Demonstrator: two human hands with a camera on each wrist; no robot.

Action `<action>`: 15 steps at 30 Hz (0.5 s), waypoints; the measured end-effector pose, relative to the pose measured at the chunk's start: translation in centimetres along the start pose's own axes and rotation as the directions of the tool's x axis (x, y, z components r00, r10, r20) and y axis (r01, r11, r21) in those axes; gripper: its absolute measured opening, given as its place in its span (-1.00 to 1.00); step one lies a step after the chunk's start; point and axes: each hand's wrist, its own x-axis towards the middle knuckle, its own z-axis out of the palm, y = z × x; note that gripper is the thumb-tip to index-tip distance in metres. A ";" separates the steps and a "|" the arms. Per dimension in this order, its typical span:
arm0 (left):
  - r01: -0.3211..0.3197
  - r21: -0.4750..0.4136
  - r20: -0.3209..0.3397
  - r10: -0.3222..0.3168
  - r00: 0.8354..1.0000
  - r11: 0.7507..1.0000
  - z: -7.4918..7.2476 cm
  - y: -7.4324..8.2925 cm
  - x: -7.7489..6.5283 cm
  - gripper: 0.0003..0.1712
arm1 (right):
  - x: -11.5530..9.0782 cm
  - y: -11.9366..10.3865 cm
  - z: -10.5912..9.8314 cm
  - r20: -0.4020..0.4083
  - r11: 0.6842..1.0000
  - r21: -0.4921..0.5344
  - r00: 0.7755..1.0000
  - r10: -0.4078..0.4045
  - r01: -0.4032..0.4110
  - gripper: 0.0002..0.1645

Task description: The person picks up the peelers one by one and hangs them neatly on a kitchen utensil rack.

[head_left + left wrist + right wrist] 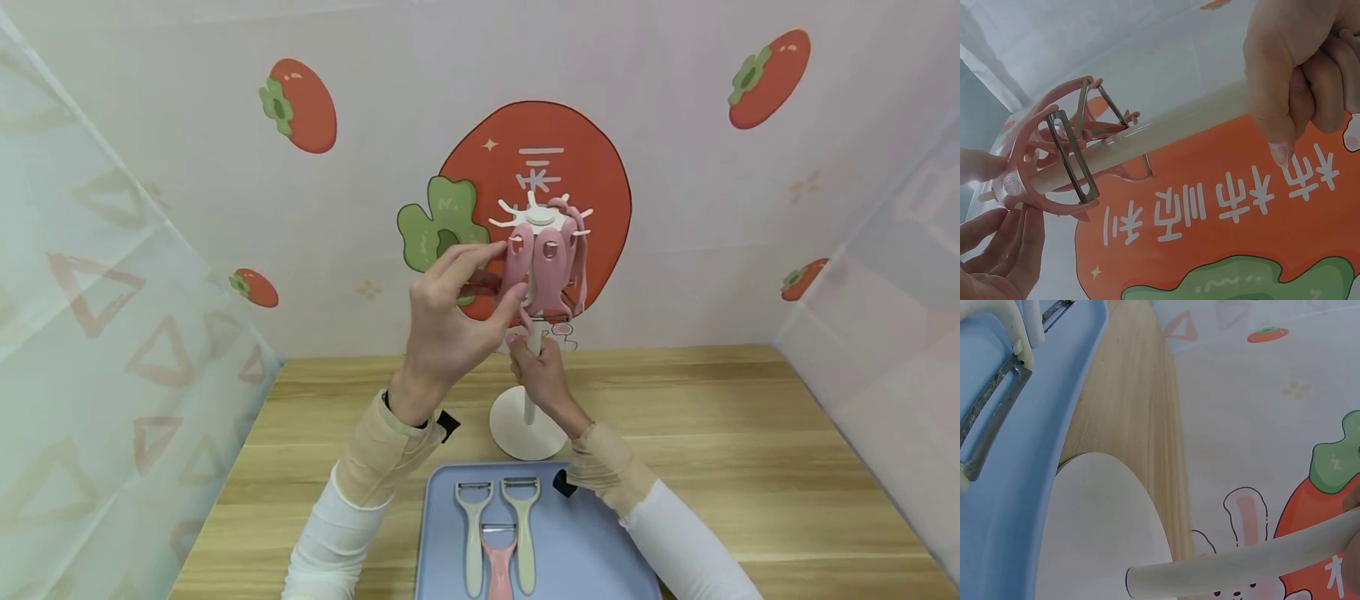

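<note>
A white stand has a round base (510, 421), an upright pole (1235, 569) and a ring of hooks (540, 215) on top. Several pink peelers (552, 271) hang from the hooks, blades downward. My left hand (453, 321) pinches the handle of the nearest-left pink peeler (1015, 181) between thumb and fingers, up at the hooks. Below the peelers, my right hand (542, 371) grips the pole, its fingers wrapped round it. Whether the pinched peeler sits fully on its hook cannot be made out.
A blue tray (592, 542) lies on the wooden table (712, 442) in front of the stand. Inside it are two pale peelers (473, 533) and a pink peeler (498, 562). A persimmon-printed backdrop (360, 208) stands close behind the stand.
</note>
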 end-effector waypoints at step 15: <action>0.013 0.107 0.012 -0.014 1.000 0.994 -2.2 -1.2 -3.5 -0.68 | 0.0 0.0 -0.1 0.034 1.000 -0.020 0.999 -0.003 0.004 -0.39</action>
